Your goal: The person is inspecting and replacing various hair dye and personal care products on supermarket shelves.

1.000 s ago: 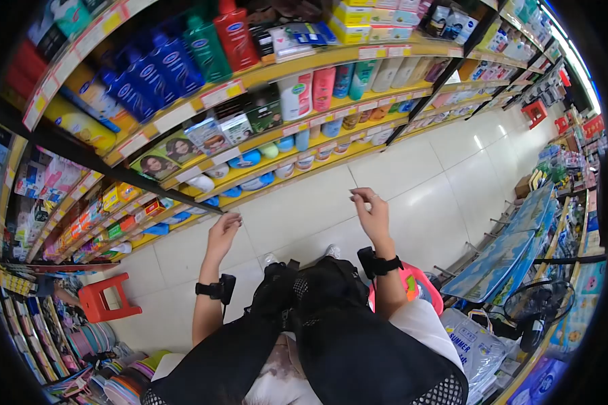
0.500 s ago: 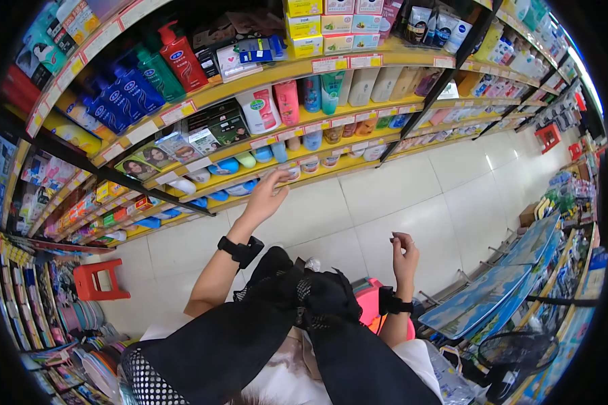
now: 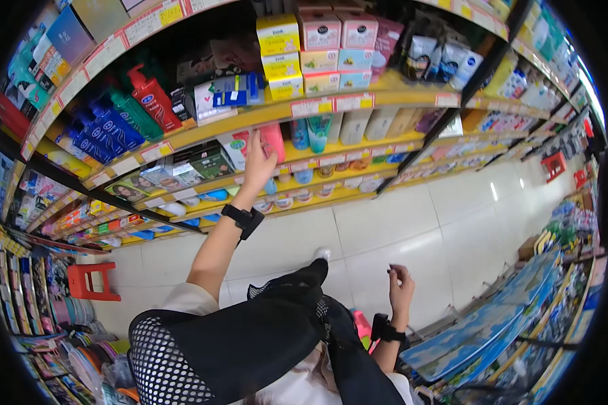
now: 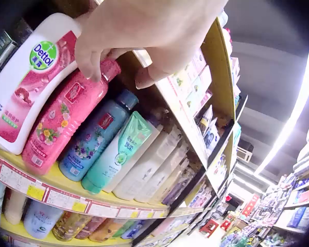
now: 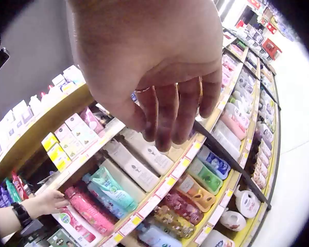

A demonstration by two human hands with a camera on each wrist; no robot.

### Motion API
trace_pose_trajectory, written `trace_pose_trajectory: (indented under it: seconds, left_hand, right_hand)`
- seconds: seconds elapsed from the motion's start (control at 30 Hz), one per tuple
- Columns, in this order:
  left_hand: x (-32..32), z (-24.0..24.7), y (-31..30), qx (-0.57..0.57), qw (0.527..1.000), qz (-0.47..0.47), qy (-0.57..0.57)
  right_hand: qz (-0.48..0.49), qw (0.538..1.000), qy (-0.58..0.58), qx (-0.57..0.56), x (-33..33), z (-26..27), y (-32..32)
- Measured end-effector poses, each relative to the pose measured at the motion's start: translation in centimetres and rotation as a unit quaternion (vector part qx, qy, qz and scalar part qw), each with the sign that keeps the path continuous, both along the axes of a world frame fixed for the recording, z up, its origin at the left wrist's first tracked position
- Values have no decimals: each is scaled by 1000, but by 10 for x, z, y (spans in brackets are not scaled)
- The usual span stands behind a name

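My left hand (image 3: 258,167) reaches to the shelf of bottles, at a pink bottle (image 4: 67,118). In the left wrist view its fingertips (image 4: 92,69) overlap the bottle's shoulder by the cap, while the thumb stands apart to the right. A white Dettol bottle (image 4: 33,77) with a pink label leans at the pink one's left. To its right stand a blue bottle (image 4: 95,139) and a green tube (image 4: 116,154). My right hand (image 3: 401,290) hangs over the floor with loosely bent fingers and nothing in it.
Soap boxes (image 3: 321,61) are stacked on the shelf above, beside red, green and blue pump bottles (image 3: 152,100). Price tags line the shelf edges. A red stool (image 3: 93,280) stands at the left, and blue folded boards (image 3: 479,324) at the right.
My left hand has risen forward from over the floor to the pink bottle. The right hand has shifted right and lower in view. My body has turned and come closer to the shelves.
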State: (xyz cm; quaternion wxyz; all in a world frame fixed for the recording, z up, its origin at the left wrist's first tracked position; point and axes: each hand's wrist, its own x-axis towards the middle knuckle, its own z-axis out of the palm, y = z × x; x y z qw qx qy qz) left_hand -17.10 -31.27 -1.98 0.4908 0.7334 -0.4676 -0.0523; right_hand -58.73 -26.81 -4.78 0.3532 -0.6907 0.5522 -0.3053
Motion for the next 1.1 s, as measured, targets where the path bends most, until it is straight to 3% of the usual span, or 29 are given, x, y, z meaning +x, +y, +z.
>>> trace_pose_trajectory:
  seconds: [0.1, 0.4, 0.47, 0.6, 0.7, 0.77, 0.87, 1.1]
  left_hand:
    - [0, -5, -29, -35, 994, 79, -63]
    - [12, -11, -68, 57, 983, 169, 32]
    - [18, -12, -71, -11, 973, 199, -116]
    - [13, 1, -70, -1, 972, 208, -109]
    - [2, 12, -69, 80, 981, 178, -20]
    - [-10, 12, -71, 56, 965, 222, -131]
    - [-29, 22, -73, 46, 959, 251, -123]
    - [-54, 24, -75, 77, 961, 259, -62]
  right_hand:
    - [-31, 998, -24, 43, -9, 1, -31]
    - [75, 995, 60, 39, 13, 21, -149]
    - [98, 992, 59, 48, 19, 24, -162]
    - [135, 985, 71, 74, 20, 14, -183]
    - [163, 983, 44, 77, 14, 1, -200]
    - [193, 977, 50, 81, 10, -1, -217]
    - [268, 959, 71, 52, 13, 10, -244]
    - [301, 948, 92, 38, 14, 18, -286]
